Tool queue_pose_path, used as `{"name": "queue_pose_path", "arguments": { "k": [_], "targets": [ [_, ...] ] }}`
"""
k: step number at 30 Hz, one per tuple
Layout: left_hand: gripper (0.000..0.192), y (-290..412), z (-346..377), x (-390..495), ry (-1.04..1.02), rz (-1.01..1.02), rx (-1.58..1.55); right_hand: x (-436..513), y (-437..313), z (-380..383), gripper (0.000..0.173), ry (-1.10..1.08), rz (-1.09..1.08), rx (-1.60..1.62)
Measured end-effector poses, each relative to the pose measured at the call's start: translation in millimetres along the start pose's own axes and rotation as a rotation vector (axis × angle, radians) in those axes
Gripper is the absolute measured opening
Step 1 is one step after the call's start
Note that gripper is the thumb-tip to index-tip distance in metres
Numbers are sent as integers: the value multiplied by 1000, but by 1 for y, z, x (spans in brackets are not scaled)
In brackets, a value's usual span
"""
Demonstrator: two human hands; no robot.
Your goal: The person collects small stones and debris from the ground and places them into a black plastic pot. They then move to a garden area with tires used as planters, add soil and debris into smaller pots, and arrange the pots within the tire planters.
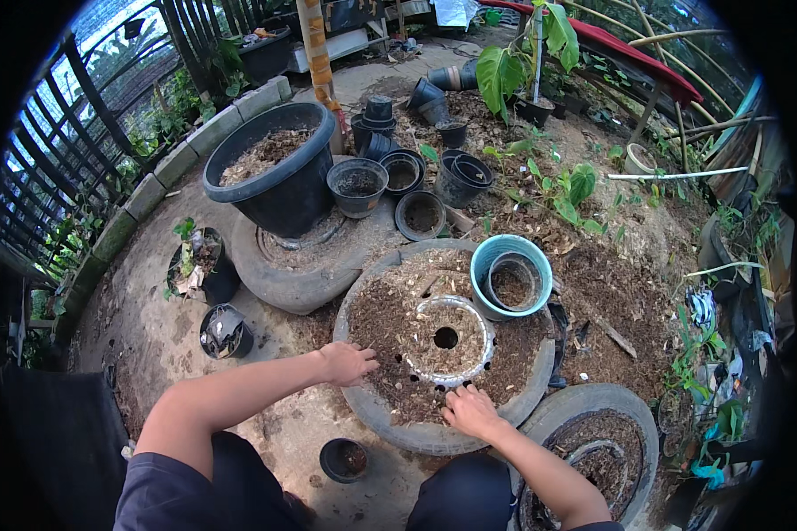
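Observation:
Before me lies an old tire on a wheel rim, its top covered with dark, crumbly soil. My left hand rests at the tire's left side, fingers reaching over the soil, with nothing visible in them. At the near side, my right hand has its fingers bent down at the soil close to the rim holes; whether they pinch anything is hidden. A pale metal ring encircles the round center hole. On the tire's far right stands a turquoise pot with a smaller soil-filled pot inside.
A small black pot stands between my knees. Another soil-topped tire lies at near right. Behind, a big black planter sits on a tire, beside several black nursery pots. Concrete blocks edge the left side.

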State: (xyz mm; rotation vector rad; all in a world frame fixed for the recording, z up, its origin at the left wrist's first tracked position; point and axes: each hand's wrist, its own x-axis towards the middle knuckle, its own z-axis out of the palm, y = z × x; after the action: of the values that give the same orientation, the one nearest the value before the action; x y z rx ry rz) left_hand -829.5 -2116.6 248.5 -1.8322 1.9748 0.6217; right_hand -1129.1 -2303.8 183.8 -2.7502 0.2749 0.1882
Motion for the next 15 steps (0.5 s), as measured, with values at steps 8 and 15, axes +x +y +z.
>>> {"name": "queue_pose_path", "arguments": {
  "k": [8,15],
  "targets": [
    [31,-80,-29,18,296,-175,-229,104,3,-60,50,-712,66,114],
    [16,-204,-15,67,1042,-461,-581,333,-10,-122,75,298,199,611]
  ]
}}
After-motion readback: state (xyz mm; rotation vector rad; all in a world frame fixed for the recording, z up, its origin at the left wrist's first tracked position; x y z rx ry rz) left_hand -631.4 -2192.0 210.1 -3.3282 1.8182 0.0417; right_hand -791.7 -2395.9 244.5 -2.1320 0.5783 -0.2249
